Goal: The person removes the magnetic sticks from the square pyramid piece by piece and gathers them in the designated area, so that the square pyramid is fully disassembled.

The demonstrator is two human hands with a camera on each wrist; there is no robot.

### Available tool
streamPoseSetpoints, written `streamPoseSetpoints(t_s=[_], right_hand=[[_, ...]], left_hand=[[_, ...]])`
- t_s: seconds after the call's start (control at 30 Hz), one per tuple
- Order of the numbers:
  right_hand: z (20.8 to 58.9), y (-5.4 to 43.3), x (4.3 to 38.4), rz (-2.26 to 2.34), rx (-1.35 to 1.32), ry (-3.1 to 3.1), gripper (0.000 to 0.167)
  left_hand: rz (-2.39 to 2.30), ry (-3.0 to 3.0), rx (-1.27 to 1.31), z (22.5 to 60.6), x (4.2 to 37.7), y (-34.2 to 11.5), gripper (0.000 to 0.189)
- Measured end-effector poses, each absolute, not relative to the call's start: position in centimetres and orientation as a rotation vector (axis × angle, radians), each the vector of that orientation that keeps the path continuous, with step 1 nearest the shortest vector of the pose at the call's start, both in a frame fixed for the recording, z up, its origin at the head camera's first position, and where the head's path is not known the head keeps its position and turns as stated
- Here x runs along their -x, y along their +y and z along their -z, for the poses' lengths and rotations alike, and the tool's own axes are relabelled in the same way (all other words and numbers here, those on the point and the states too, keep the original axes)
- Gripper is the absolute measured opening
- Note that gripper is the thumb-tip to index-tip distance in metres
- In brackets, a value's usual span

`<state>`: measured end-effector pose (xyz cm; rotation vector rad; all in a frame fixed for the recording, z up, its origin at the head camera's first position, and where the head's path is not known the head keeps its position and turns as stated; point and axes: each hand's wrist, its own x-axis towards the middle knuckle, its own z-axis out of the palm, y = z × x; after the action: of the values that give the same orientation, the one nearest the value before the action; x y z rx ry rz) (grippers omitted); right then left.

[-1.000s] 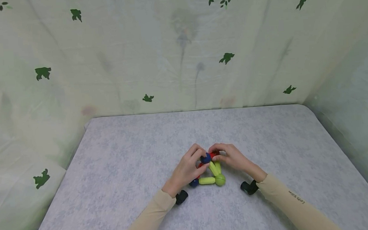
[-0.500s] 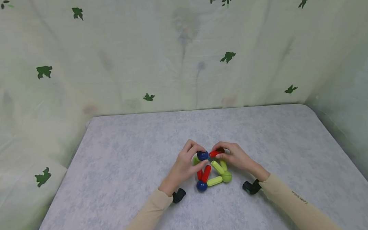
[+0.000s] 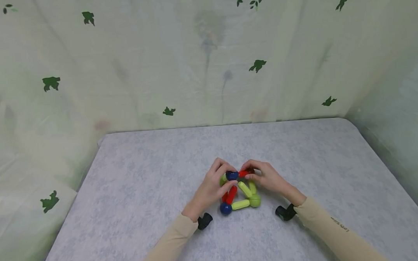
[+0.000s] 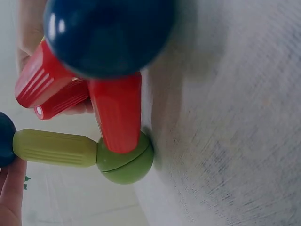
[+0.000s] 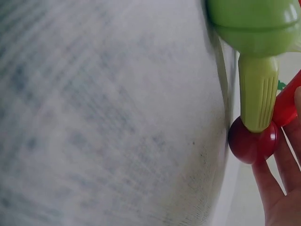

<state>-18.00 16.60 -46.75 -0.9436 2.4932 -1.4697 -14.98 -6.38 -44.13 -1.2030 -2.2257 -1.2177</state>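
Note:
My left hand pinches a blue ball at the top of a toy frame of balls and rods. A yellow-green rod runs from that ball to a green ball on the table. With thumb and fingers, my right hand holds a red rod, its end right at the upper blue ball. Fingers of this hand also touch a red ball at the far right corner. Nearer stand a second blue ball and another green ball, with red and yellow-green rods leaning up from them.
The frame stands on a grey mottled table. Behind it hangs a pale curtain with green leaf shapes. Black wrist cameras sit under both wrists, close to the tabletop.
The upper blue ball and red rod were together, then showed a gap half a second ago, and now meet again. The frame's near side swung to the right, then slightly back left.

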Motion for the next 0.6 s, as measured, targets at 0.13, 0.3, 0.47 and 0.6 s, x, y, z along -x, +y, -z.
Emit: streamPoseSetpoints(t_s=[0.13,0.3,0.47,0.6], right_hand=[[46.72,16.65,18.01,1.472,0.931,2.492,0.016],[46.87,16.71,18.09,1.45,0.979,2.511,0.023],[46.97,16.78,18.12,1.451,0.999,2.519,0.022],[46.75,16.79,18.02,1.463,0.968,2.509,0.021]], left_hand=[[1.247,-2.268,1.181,44.06,14.92,-6.44,0.028],[1.268,-2.288,1.171,44.02,14.9,-6.42,0.026],[1.289,-2.282,1.165,44.12,14.94,-6.43,0.026],[1.308,-2.283,1.152,44.23,14.96,-6.47,0.027]])
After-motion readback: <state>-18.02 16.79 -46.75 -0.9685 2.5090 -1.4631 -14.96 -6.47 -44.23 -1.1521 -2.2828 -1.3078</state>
